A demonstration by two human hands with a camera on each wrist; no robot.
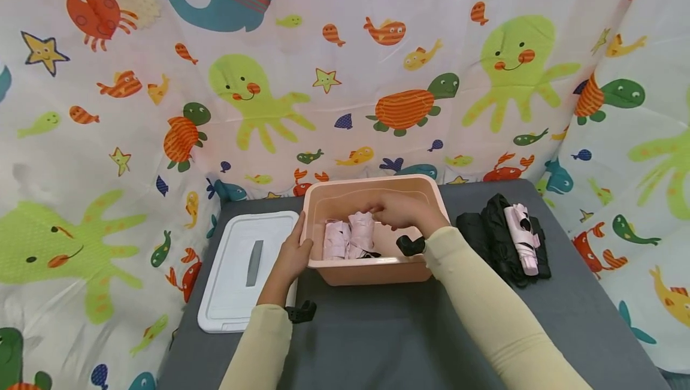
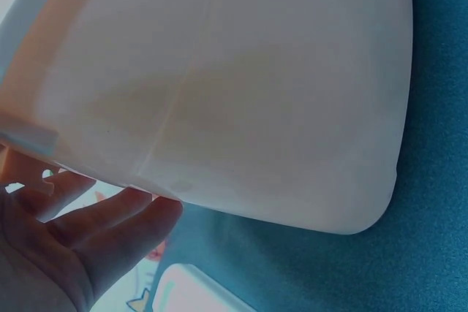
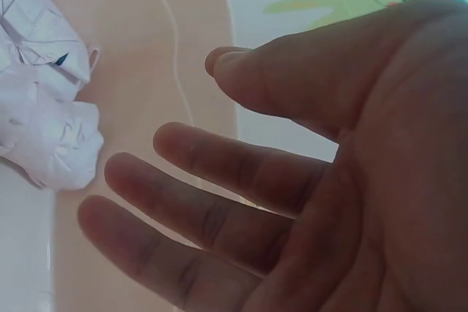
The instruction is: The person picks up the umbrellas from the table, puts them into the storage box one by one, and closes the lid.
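Nearest the head camera: two cream sleeves reaching forward over a dark grey table point(image 1: 377, 342).

Pink plastic bin point(image 1: 372, 270) stands mid-table, open-topped. Inside, toward its left half, two folded pink umbrellas point(image 1: 349, 235) lie side by side, touching each other.

Right hand point(image 1: 401, 210) is inside the bin, above and just right of the umbrellas. Right wrist view: fingers point(image 3: 219, 217) extended and slightly spread, palm bare, nothing gripped; the pale folded fabric of the umbrellas point(image 3: 44, 100) lies just off the fingertips, apart from them.

Left hand point(image 1: 293, 255) is against the outside of the bin's left wall, thumb up at the rim. Left wrist view: fingers point(image 2: 110, 224) straight, lying under the bin's rim lip against the wall point(image 2: 241, 85); pressing, not curled round anything.

Left of the bin, just beside the left hand: white lid point(image 1: 242, 270) with a grey handle strip, flat on the table.

Right of the bin, apart from it: heap of black folded umbrellas point(image 1: 493, 234) with one more pink umbrella point(image 1: 521, 237) lying on top.

Backdrop on three sides: sea-creature print curtain point(image 1: 345, 78).
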